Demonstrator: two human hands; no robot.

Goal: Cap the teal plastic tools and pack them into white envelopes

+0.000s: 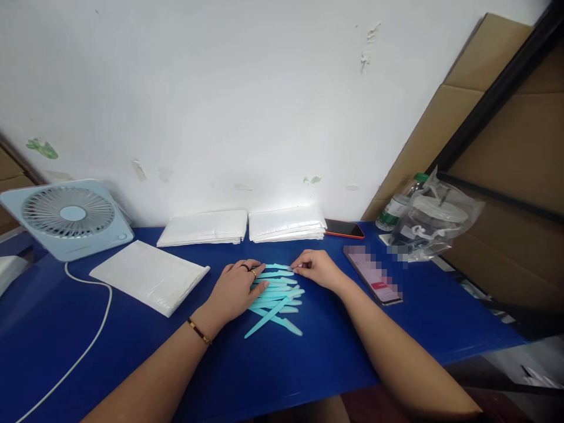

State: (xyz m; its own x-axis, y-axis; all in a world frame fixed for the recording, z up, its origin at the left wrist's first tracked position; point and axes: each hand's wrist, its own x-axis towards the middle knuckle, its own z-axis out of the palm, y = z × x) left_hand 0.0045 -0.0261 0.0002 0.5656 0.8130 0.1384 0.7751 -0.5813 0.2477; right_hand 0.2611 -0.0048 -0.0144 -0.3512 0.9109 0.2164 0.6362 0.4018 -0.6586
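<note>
A small heap of several thin turquoise plastic sticks (277, 302) lies on the blue table (317, 358). My left hand (238, 288), with rings and a dark bracelet, rests flat on the left side of the heap, fingers spread over the sticks. My right hand (318, 268) sits at the heap's upper right, its fingertips pinching the end of the topmost stick (282, 271).
Two stacks of white bags (202, 228) (286, 223) lie against the wall, a third (147, 275) at the left. A light-blue fan (66, 216) with a white cable stands far left. Two phones (372, 273) (344, 228), a bottle (396, 208) and a clear bag (434, 223) are right.
</note>
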